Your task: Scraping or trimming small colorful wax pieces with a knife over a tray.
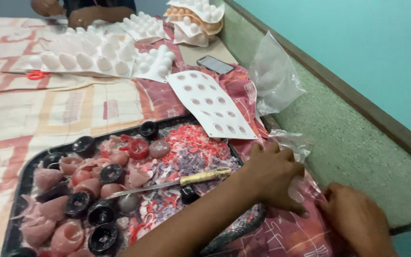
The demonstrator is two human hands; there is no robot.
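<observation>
Left hand (272,178) and right hand (357,221) press plastic bag (297,147), lying lengthwise toward the wall.

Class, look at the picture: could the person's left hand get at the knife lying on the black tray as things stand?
Probably yes. The knife lies uncovered on top of the wax scraps in the black tray, its handle pointing toward the left hand. That hand, though, is pressing on a clear plastic bag.
</observation>
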